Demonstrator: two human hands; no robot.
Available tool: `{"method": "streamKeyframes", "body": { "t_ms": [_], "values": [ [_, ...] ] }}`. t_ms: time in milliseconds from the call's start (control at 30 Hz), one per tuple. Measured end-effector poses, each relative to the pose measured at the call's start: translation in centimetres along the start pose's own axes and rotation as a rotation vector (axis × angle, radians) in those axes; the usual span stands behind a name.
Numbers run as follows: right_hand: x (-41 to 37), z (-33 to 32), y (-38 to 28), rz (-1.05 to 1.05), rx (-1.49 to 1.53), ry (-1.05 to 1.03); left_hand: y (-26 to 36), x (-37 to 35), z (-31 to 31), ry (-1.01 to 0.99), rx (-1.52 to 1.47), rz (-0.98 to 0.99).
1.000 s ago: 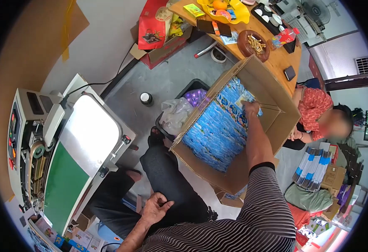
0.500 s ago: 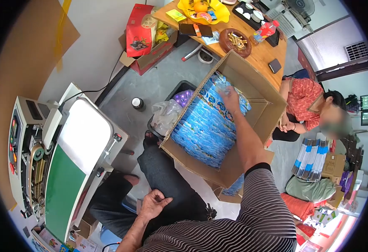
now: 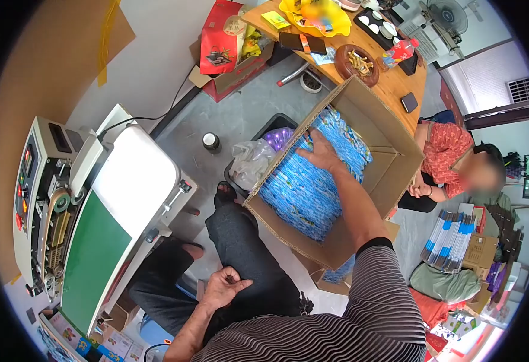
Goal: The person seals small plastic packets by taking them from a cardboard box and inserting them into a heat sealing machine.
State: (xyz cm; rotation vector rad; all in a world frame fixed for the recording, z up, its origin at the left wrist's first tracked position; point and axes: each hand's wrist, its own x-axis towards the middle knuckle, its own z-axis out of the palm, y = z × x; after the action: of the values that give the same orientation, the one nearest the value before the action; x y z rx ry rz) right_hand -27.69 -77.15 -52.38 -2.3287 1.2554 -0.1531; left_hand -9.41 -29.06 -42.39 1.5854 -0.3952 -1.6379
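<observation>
An open cardboard box [image 3: 391, 117] stands tilted in front of me, with many blue-and-white patterned packets [image 3: 303, 199] packed in rows inside. My right hand [image 3: 323, 152] reaches into it and lies on top of the packets, fingers spread, holding none of them. On my dark-trousered thigh rests my left hand [image 3: 225, 288], its thumb and fingers drawn together; nothing shows between them.
At left stands a sealing machine [image 3: 50, 199] with a green belt [image 3: 92, 253]. A wooden table [image 3: 391, 90] behind the box carries a brown bowl [image 3: 356, 65] and a bottle [image 3: 399, 53]. A person in a red patterned top [image 3: 448, 148] sits at right. A dark jar [image 3: 211, 142] stands on the floor.
My right hand held a clear, blurred item over the far packets; now it lies spread on them, nearer the box's left wall, without it. The view has shifted slightly. My left hand stays on the thigh.
</observation>
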Motion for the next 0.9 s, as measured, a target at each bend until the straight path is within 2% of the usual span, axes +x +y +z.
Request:
{"method": "streamKeyframes", "body": {
  "t_ms": [67,200,233,333,500,600,733,900],
  "values": [
    [0.1,-0.5,-2.6,0.017,-0.152,-0.111,-0.8,0.4,-0.1,-0.02,-0.019,0.019],
    [1.0,0.7,-3.1,0.077,-0.295,-0.081,-1.1,0.6,-0.5,-0.018,-0.028,0.013],
    [1.3,0.5,-2.8,0.076,-0.296,-0.084,-1.2,0.6,-0.4,-0.021,-0.029,0.007],
    [2.0,-0.9,-0.6,-0.005,-0.075,-0.271,0.1,0.5,-0.5,-0.033,-0.049,-0.016],
    [1.8,-2.0,-2.1,-0.007,-0.062,-0.275,-0.6,0.8,-0.6,-0.055,-0.007,0.019],
    [1.4,-0.9,-4.4,0.057,-0.412,-0.182,0.2,0.7,-0.6,-0.051,-0.016,0.005],
    [1.5,0.3,-4.3,0.041,-0.484,-0.156,0.2,0.7,-0.7,-0.046,-0.02,0.009],
    [2.0,-1.5,-2.8,0.19,-0.278,-0.122,0.9,0.5,-0.8,-0.022,0.013,-0.015]
  ]
}}
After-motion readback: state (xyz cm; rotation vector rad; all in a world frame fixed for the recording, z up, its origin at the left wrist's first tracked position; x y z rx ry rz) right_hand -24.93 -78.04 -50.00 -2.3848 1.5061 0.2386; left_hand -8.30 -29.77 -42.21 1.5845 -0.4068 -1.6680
